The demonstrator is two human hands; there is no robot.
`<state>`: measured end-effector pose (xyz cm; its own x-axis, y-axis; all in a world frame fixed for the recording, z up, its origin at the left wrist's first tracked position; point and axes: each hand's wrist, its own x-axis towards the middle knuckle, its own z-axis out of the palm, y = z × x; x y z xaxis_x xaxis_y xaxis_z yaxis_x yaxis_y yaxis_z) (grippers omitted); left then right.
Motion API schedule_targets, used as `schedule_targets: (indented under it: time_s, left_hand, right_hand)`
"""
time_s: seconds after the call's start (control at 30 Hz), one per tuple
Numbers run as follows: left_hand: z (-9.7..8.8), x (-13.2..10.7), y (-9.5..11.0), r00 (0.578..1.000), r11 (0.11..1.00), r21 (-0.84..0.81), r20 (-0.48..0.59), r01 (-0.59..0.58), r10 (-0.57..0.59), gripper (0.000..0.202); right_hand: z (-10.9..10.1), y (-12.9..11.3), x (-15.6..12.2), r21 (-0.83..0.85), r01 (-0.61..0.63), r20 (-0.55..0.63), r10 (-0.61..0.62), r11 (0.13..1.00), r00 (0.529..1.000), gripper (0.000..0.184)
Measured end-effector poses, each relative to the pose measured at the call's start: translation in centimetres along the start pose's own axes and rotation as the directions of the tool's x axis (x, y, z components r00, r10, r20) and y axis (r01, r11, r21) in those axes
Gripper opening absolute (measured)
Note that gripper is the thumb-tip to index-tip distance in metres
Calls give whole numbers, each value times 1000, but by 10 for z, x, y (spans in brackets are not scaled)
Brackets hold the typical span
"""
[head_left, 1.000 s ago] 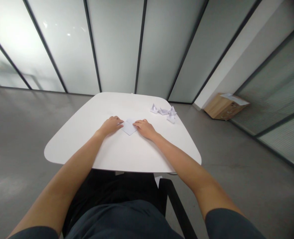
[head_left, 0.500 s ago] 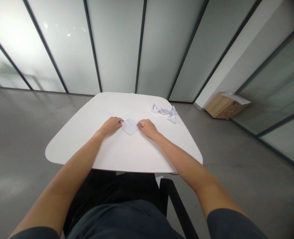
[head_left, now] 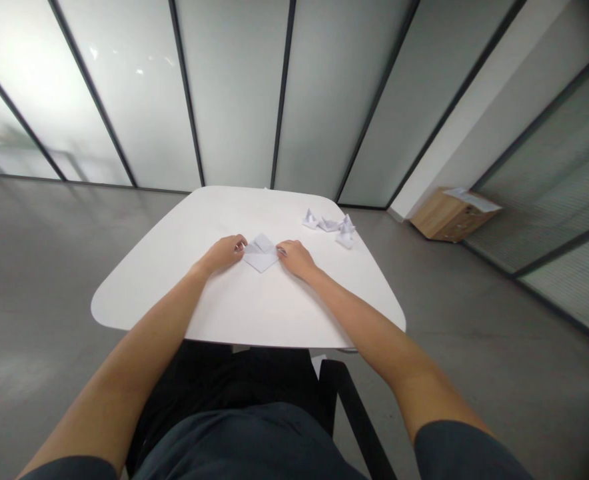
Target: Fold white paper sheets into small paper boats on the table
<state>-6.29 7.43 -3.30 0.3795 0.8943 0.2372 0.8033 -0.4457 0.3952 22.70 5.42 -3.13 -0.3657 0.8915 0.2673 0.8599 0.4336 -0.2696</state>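
Note:
A white sheet of folded paper lies on the white table, one corner pointing toward me. Its upper part shows a raised flap and crease lines. My left hand pinches the paper's left corner between thumb and fingers. At the opposite corner, my right hand grips the paper in the same way. Several folded white paper shapes with pointed tips sit to the right, beyond my right hand.
A wooden cabinet stands on the floor at the right, by the wall. Frosted glass panels rise behind the table. A black chair armrest is beside me, below the table's near edge.
The far part of the paper has opened up into a taller point, so its outline is now more of a diamond. Both hands stay at the side corners.

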Motion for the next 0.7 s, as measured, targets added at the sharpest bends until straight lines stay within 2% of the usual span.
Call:
schedule_targets:
  time_s: [0.27, 0.7]
  left_hand:
    - [-7, -3, 1, 999, 1000, -21, 36, -18, 19, 29]
    - [-19, -9, 14, 998, 999, -44, 65, -23, 25, 26]
  right_hand:
    - [-1, 3, 3, -9, 33, -20, -33, 999, 999, 18]
    - [-10, -1, -3, -4, 74, 6, -74, 997, 997, 21]
